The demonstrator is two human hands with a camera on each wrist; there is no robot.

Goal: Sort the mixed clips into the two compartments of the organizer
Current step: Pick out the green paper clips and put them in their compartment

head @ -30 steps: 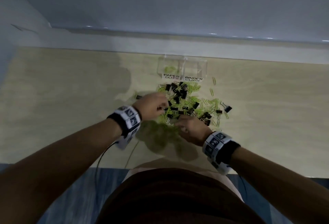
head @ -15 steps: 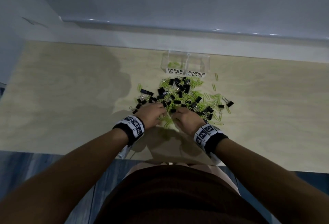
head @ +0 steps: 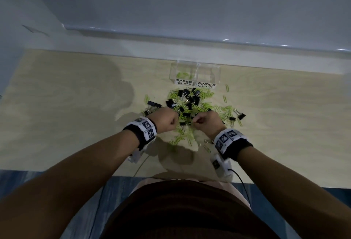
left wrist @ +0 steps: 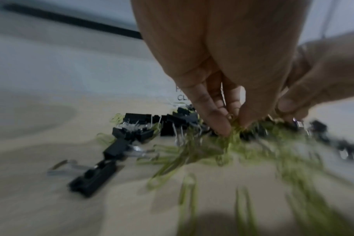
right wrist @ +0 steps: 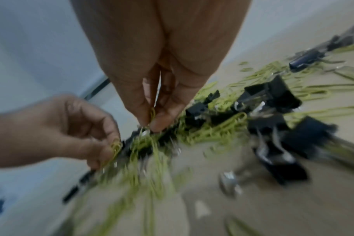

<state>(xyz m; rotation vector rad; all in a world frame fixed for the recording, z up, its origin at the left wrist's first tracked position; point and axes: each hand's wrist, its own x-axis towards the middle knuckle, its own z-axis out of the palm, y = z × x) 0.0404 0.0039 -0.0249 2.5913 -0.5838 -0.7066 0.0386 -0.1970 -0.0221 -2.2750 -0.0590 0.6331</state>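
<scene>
A mixed pile of green paper clips and black binder clips lies on the wooden table, just in front of the clear organizer. Its left compartment is labelled PAPER CLIPS and holds a few green clips. The right one is labelled BINDER CLIPS. Both hands work at the pile's near edge. My left hand pinches a small bunch of green paper clips. My right hand pinches one green paper clip between thumb and fingers.
Stray clips lie to the right: a binder clip and paper clips. More binder clips sit left of my left hand. A white ledge and wall run behind the organizer. The table's front edge is near my body.
Both hands have drawn together at the near edge of the pile and curled their fingers onto green paper clips. The head view has shifted slightly.
</scene>
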